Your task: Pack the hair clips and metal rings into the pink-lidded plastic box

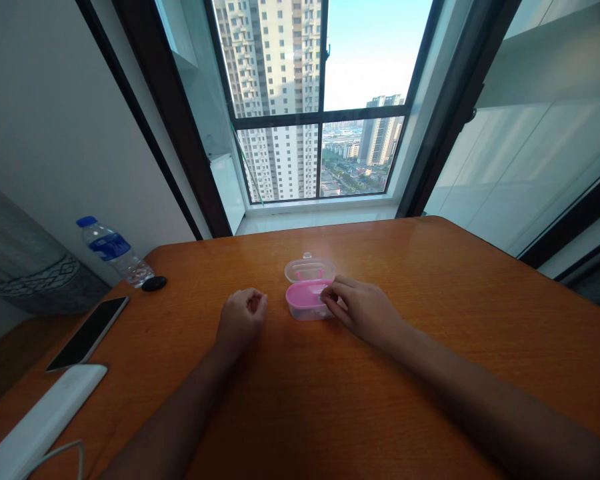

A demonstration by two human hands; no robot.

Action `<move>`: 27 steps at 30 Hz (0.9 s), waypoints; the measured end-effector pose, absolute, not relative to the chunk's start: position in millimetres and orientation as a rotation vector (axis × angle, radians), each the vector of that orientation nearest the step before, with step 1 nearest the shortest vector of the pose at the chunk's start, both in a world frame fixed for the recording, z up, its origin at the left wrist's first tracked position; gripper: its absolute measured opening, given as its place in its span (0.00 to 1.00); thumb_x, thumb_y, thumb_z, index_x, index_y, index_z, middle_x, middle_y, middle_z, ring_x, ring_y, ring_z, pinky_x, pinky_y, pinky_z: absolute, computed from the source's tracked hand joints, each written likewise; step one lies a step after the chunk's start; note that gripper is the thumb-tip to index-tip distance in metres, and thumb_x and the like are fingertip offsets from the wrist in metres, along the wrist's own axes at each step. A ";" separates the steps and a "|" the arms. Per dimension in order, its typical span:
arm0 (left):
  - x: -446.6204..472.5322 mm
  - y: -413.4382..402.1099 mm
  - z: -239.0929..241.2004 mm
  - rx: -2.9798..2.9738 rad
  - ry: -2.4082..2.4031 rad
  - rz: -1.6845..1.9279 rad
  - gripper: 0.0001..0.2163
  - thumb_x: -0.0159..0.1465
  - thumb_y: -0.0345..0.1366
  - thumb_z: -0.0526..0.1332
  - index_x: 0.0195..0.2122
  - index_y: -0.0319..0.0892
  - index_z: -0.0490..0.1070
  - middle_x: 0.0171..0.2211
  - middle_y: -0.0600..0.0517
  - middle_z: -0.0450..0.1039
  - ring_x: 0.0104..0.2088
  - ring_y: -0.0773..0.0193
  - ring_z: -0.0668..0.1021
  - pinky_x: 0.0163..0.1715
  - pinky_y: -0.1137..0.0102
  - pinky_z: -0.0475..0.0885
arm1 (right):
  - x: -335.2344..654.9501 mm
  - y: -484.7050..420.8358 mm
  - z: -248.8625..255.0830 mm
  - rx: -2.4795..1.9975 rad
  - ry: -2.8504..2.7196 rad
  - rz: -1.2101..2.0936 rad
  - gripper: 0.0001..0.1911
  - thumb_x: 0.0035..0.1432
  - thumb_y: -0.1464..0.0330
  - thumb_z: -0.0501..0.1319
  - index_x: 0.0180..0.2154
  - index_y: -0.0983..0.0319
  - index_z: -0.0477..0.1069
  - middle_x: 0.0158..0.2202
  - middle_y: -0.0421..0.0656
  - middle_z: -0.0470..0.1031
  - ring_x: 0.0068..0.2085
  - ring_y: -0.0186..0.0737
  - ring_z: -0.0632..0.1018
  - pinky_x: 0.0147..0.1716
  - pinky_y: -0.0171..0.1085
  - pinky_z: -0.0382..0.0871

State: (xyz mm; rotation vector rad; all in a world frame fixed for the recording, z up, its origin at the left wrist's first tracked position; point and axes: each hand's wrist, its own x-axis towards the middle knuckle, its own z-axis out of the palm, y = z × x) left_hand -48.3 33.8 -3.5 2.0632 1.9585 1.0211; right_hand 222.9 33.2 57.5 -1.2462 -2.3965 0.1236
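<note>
A small clear plastic box (309, 312) with a pink rim stands on the wooden table, its clear lid (310, 269) folded back behind it. Over the right end of the box, my right hand (357, 303) has thumb and fingers pinched together. A tiny bluish speck shows at those fingertips, too small to name. To the left of the box and apart from it, my left hand (241, 317) is closed with its fingers curled in. Whatever lies inside that curl, if anything, is hidden. The contents of the box cannot be made out.
On the left of the table (405, 253) lie a smartphone (90, 332), a white power strip (45, 420) with a cable, and a round black object (154, 283). A tilted water bottle (113, 247) touches the left edge area. A window (321, 120) is beyond the far edge.
</note>
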 end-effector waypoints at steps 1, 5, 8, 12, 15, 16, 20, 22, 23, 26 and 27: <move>-54.7 39.5 -6.9 2.014 2.019 0.995 0.10 0.64 0.39 0.57 0.29 0.43 0.72 0.26 0.52 0.72 0.29 0.62 0.74 0.31 0.69 0.65 | 219.7 38.8 64.0 -1.298 -2.418 0.081 0.12 0.67 0.64 0.54 0.39 0.59 0.75 0.41 0.42 0.78 0.37 0.38 0.77 0.35 0.34 0.62; -72.9 54.7 -18.2 1.882 2.196 0.794 0.08 0.60 0.37 0.59 0.35 0.42 0.76 0.33 0.49 0.76 0.35 0.59 0.77 0.36 0.69 0.68 | 202.6 57.6 83.6 -1.493 -2.551 -0.033 0.16 0.67 0.63 0.53 0.38 0.59 0.79 0.42 0.46 0.79 0.39 0.42 0.79 0.35 0.35 0.63; -77.1 56.8 -20.6 1.848 2.238 0.738 0.08 0.60 0.40 0.61 0.35 0.42 0.76 0.34 0.48 0.76 0.36 0.58 0.77 0.37 0.68 0.68 | 191.3 66.8 87.4 -1.588 -2.622 -0.066 0.15 0.65 0.65 0.54 0.38 0.59 0.80 0.43 0.49 0.79 0.41 0.46 0.79 0.36 0.37 0.65; -74.9 54.4 -17.3 1.862 2.270 0.639 0.10 0.59 0.44 0.62 0.36 0.44 0.77 0.36 0.48 0.76 0.39 0.56 0.76 0.39 0.66 0.67 | 184.0 71.7 84.7 -1.634 -2.637 -0.066 0.14 0.62 0.65 0.56 0.39 0.60 0.80 0.41 0.51 0.80 0.40 0.48 0.80 0.37 0.39 0.66; -73.5 53.8 -15.0 1.857 2.261 0.606 0.12 0.59 0.45 0.62 0.37 0.44 0.77 0.38 0.47 0.77 0.41 0.55 0.76 0.41 0.65 0.67 | 182.5 71.0 86.2 -1.629 -2.637 -0.085 0.14 0.62 0.65 0.56 0.38 0.61 0.80 0.41 0.52 0.80 0.39 0.49 0.80 0.36 0.39 0.66; -73.4 53.9 -14.7 1.857 2.253 0.604 0.12 0.59 0.46 0.62 0.36 0.45 0.78 0.38 0.47 0.77 0.42 0.54 0.76 0.42 0.64 0.66 | 182.3 69.9 88.0 -1.624 -2.641 -0.092 0.14 0.61 0.66 0.56 0.38 0.62 0.80 0.41 0.53 0.80 0.39 0.49 0.80 0.35 0.38 0.66; -73.7 54.3 -15.0 1.855 2.222 0.592 0.11 0.60 0.45 0.62 0.34 0.45 0.79 0.40 0.46 0.78 0.44 0.52 0.76 0.43 0.63 0.66 | 178.7 58.5 98.1 -1.592 -2.633 -0.144 0.14 0.62 0.68 0.55 0.36 0.63 0.79 0.40 0.53 0.80 0.38 0.49 0.80 0.34 0.38 0.66; -73.7 54.1 -15.2 1.860 2.206 0.587 0.11 0.60 0.45 0.61 0.34 0.46 0.79 0.41 0.46 0.79 0.45 0.52 0.76 0.44 0.63 0.66 | 171.8 46.6 99.8 -1.487 -2.600 -0.146 0.16 0.64 0.66 0.53 0.36 0.63 0.78 0.40 0.52 0.79 0.40 0.49 0.79 0.36 0.39 0.66; -73.7 53.9 -15.2 1.864 2.197 0.585 0.11 0.60 0.45 0.61 0.34 0.46 0.79 0.41 0.46 0.79 0.45 0.51 0.76 0.44 0.63 0.66 | 166.6 39.2 98.5 -1.414 -2.580 -0.125 0.17 0.66 0.64 0.52 0.36 0.62 0.78 0.40 0.51 0.79 0.40 0.48 0.79 0.36 0.39 0.66; -74.3 53.6 -15.1 1.878 2.182 0.575 0.11 0.62 0.44 0.60 0.35 0.45 0.79 0.42 0.46 0.79 0.46 0.51 0.76 0.44 0.63 0.65 | 144.7 16.0 84.2 -1.256 -2.576 0.021 0.18 0.67 0.64 0.50 0.37 0.61 0.78 0.37 0.48 0.79 0.35 0.44 0.79 0.34 0.37 0.66; -74.8 53.6 -15.0 1.881 2.183 0.570 0.12 0.62 0.43 0.59 0.35 0.45 0.79 0.42 0.45 0.79 0.46 0.51 0.76 0.44 0.63 0.65 | 136.2 9.6 76.4 -1.214 -2.599 0.063 0.17 0.67 0.65 0.50 0.37 0.61 0.77 0.37 0.47 0.79 0.34 0.43 0.79 0.33 0.37 0.66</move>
